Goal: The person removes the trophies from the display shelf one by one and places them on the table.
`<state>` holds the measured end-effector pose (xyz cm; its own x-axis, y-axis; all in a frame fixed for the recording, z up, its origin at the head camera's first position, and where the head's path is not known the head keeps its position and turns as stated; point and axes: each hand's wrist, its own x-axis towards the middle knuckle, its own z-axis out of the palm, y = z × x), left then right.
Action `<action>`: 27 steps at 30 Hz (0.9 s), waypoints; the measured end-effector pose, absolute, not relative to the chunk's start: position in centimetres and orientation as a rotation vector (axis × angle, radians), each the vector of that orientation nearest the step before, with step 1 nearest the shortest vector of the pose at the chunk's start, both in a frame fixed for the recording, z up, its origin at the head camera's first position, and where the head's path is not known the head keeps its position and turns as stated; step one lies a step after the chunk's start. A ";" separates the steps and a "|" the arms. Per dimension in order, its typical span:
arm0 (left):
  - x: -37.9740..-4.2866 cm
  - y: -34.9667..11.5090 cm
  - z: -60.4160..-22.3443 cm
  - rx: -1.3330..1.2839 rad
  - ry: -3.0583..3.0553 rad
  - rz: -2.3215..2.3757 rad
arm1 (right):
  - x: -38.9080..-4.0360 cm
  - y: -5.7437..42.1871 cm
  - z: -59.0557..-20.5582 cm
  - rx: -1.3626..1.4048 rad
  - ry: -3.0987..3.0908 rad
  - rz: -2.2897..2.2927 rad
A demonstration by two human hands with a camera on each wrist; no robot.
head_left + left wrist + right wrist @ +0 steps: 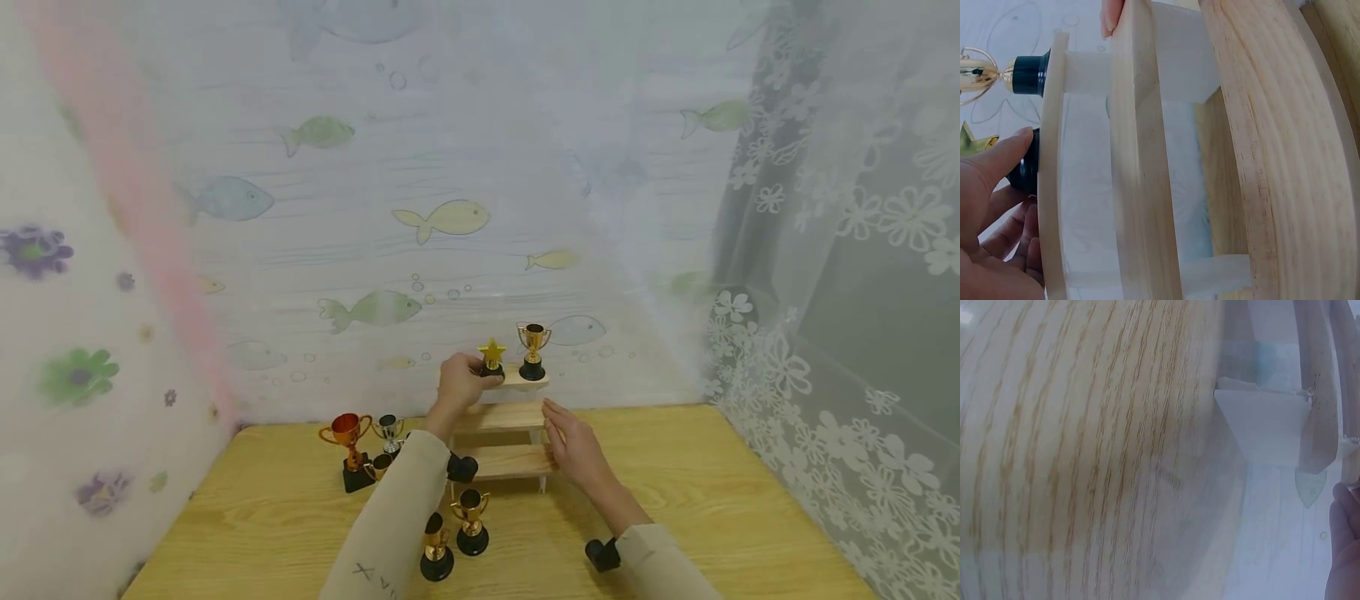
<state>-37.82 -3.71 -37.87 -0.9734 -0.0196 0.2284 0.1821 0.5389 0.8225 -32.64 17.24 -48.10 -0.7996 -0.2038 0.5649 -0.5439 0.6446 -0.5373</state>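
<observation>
At the top of a three-step wooden display stand (498,460), my left hand (459,385) pinches the black base of a gold star trophy (492,353) between thumb and fingers. The base meets the top board (1052,169) in the left wrist view. Right of the star, a gold cup trophy (533,340) stands upright on the same board. My right hand (577,442) touches the right end of the middle board (498,415) with its fingers extended. Only some of its fingers (1344,519) show in the right wrist view.
On the wooden table (247,508), a large orange-gold cup (347,432), a silver cup (388,427) and a small gold cup (380,467) stand left of the stand, partly behind my left sleeve. Two gold cups (470,504) stand in front. A fish-printed curtain (450,267) hangs behind.
</observation>
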 end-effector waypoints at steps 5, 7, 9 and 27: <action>-37.3 -3.7 -37.8 -0.161 -2.589 -1.426 | -32.5 17.3 -48.1 0.579 -2.408 1.002; -37.1 -3.8 -37.7 -0.171 -2.604 -1.413 | -32.5 17.3 -48.0 0.584 -2.400 0.990; -36.9 -3.8 -37.7 -0.183 -2.612 -1.406 | -32.5 17.3 -48.0 0.599 -2.382 0.980; -34.3 -4.1 -38.4 -0.312 -2.695 -1.321 | -32.5 17.2 -47.8 0.598 -2.385 0.976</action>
